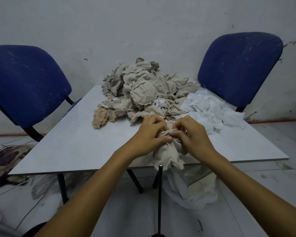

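Blue upholstery covers the left chair, which stands against the desk's left side. Lower down, on the floor off the desk's near left corner, lies a dark patterned cushion among loose wires.

The pale grey desk fills the centre and is seen from its near edge. On its left half sits a clump of tan stuffing. At the desk's far end is a heap of beige cloth pieces (rounded, raw-edged, some bearing small white tags).

The left hand and the right hand meet above the desk's near edge, right of its middle. Both hands have their fingers curled. Together they pinch the upper rim of a single beige cloth piece, with the fingertips of the two hands almost touching. This piece rests on the desk, and its frayed lower end overhangs the near edge.

A thin black rod stands upright in front of the desk's near edge, its tip just before the overhanging cloth. Under the desk, to the right of the legs, a bundle of white fabric hangs down to the floor.

A spread of crumpled white cloth occupies the desk's far right part. The right chair, also blue, stands at the desk's far right corner.
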Action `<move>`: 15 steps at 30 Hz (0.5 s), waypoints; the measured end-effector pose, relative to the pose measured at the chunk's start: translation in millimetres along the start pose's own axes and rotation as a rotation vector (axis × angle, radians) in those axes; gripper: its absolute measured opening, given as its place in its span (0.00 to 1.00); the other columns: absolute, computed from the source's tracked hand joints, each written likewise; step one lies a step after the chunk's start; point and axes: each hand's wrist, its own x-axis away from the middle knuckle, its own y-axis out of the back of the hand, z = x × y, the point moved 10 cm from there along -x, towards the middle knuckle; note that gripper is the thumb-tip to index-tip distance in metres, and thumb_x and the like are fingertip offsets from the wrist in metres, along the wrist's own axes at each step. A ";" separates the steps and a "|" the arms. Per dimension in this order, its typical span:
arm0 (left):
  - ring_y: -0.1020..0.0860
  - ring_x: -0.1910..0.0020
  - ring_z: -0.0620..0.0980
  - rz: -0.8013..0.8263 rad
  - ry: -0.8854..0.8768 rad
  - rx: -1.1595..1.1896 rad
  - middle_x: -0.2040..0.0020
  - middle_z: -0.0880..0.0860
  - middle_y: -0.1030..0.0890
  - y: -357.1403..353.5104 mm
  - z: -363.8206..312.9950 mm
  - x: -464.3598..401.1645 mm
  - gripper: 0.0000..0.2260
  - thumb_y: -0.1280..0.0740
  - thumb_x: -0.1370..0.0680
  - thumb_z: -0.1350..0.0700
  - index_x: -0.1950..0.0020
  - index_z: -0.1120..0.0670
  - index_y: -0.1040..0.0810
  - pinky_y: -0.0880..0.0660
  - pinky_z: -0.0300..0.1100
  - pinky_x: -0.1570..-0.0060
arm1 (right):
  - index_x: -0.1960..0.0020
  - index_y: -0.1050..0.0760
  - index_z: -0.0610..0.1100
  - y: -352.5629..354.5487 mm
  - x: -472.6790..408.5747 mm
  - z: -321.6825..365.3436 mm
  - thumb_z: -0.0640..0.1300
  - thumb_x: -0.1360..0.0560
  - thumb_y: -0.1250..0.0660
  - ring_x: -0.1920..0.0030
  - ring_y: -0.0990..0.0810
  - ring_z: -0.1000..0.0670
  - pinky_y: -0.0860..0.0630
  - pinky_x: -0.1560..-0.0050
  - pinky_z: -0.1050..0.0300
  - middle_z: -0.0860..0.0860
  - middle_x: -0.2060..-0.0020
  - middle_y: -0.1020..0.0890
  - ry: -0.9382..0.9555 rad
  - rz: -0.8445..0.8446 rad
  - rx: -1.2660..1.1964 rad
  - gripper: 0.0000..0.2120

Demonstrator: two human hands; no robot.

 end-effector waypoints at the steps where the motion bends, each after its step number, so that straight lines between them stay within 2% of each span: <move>1: 0.31 0.40 0.47 -0.009 0.007 0.053 0.44 0.49 0.27 2.0 2.1 -1.1 0.06 0.27 0.24 0.55 0.50 0.54 0.21 0.34 0.41 0.40 | 0.56 0.24 0.46 -5.1 0.2 0.1 0.35 0.26 0.29 0.59 0.28 0.57 0.34 0.57 0.61 0.54 0.60 0.27 -0.013 0.045 -0.028 0.07; 2: 0.29 0.46 0.45 -0.029 0.023 0.120 0.49 0.47 0.25 5.2 4.1 -1.0 0.04 0.28 0.24 0.57 0.54 0.51 0.22 0.33 0.40 0.46 | 0.54 0.24 0.47 -11.2 0.7 0.3 0.36 0.24 0.30 0.59 0.28 0.59 0.34 0.56 0.62 0.53 0.59 0.27 -0.023 0.099 -0.067 0.07; 4: 0.28 0.58 0.39 -0.088 0.064 0.253 0.59 0.42 0.25 12.6 11.0 0.5 0.08 0.29 0.24 0.60 0.58 0.49 0.25 0.33 0.38 0.56 | 0.49 0.23 0.47 -22.4 4.1 1.8 0.43 0.20 0.35 0.58 0.28 0.60 0.32 0.54 0.64 0.49 0.56 0.26 -0.054 0.225 -0.195 0.02; 5: 0.28 0.62 0.39 -0.119 0.078 0.301 0.62 0.41 0.25 16.4 14.6 1.0 0.08 0.29 0.23 0.60 0.58 0.49 0.25 0.33 0.38 0.58 | 0.46 0.22 0.49 -26.6 7.2 2.9 0.48 0.19 0.36 0.58 0.27 0.60 0.31 0.53 0.67 0.47 0.53 0.27 -0.086 0.290 -0.273 0.06; 6: 0.28 0.63 0.40 -0.141 0.078 0.334 0.64 0.42 0.25 20.0 16.1 1.8 0.08 0.29 0.23 0.61 0.57 0.51 0.25 0.32 0.40 0.59 | 0.45 0.22 0.53 -30.8 11.1 2.9 0.55 0.20 0.36 0.57 0.27 0.60 0.30 0.51 0.69 0.46 0.51 0.27 -0.122 0.361 -0.348 0.09; 8: 0.28 0.63 0.43 -0.146 0.060 0.379 0.64 0.44 0.25 22.2 14.3 3.2 0.06 0.30 0.23 0.59 0.58 0.53 0.25 0.31 0.43 0.58 | 0.48 0.22 0.59 -37.9 18.2 5.3 0.63 0.26 0.31 0.56 0.28 0.60 0.30 0.52 0.71 0.46 0.50 0.29 -0.154 0.482 -0.393 0.11; 11: 0.30 0.67 0.41 -0.108 0.059 0.386 0.69 0.42 0.27 13.7 3.7 6.6 0.11 0.31 0.23 0.52 0.63 0.53 0.26 0.33 0.37 0.63 | 0.59 0.21 0.58 -41.9 20.2 8.4 0.59 0.35 0.29 0.57 0.28 0.57 0.31 0.54 0.67 0.47 0.56 0.29 -0.132 0.488 -0.401 0.07; 13: 0.31 0.70 0.41 -0.034 0.094 0.476 0.71 0.42 0.28 4.8 -2.8 8.6 0.15 0.33 0.20 0.49 0.65 0.52 0.26 0.34 0.35 0.67 | 0.60 0.19 0.49 -42.7 19.1 4.6 0.56 0.36 0.30 0.56 0.25 0.53 0.29 0.52 0.59 0.42 0.56 0.26 -0.159 0.425 -0.493 0.11; 14: 0.31 0.70 0.41 0.014 0.122 0.530 0.71 0.43 0.28 1.7 -3.6 10.5 0.16 0.34 0.21 0.47 0.66 0.52 0.25 0.34 0.34 0.68 | 0.59 0.19 0.44 -43.4 19.1 0.0 0.55 0.36 0.31 0.56 0.25 0.52 0.29 0.52 0.57 0.43 0.57 0.25 -0.194 0.397 -0.550 0.14; 15: 0.30 0.71 0.42 0.066 0.147 0.570 0.71 0.44 0.27 -0.4 -2.9 12.6 0.16 0.34 0.22 0.45 0.67 0.50 0.23 0.34 0.34 0.69 | 0.60 0.19 0.44 -43.8 18.9 -3.7 0.54 0.35 0.31 0.58 0.24 0.53 0.29 0.53 0.58 0.46 0.59 0.24 -0.219 0.369 -0.601 0.14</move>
